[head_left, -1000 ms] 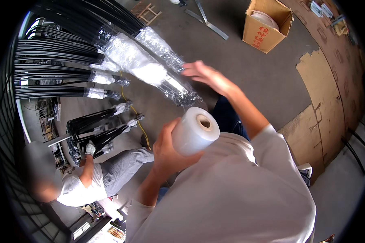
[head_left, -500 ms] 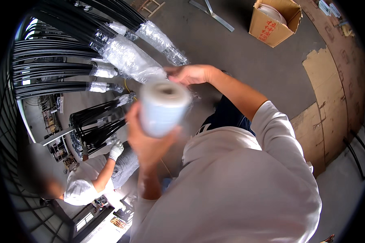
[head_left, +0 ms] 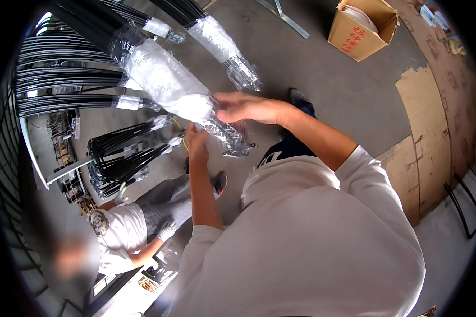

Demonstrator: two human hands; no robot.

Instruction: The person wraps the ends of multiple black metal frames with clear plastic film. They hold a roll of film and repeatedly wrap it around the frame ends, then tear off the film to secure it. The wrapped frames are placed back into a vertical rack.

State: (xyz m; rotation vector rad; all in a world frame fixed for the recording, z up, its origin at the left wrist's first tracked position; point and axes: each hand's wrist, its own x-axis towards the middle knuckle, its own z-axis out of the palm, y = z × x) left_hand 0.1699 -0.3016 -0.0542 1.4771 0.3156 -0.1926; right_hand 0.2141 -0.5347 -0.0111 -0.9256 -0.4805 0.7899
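The right hand [head_left: 246,108] is resting against the wrapped bundle [head_left: 161,76], probably steadying it; the left hand [head_left: 197,141] is meeting its edge, both grips being unclear

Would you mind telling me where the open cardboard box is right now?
The box is on the floor at the head view's upper right, to the right of the metal bar.

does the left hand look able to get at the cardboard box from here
Probably not: the right hand and a stretch of floor lie between the left hand and the cardboard box.
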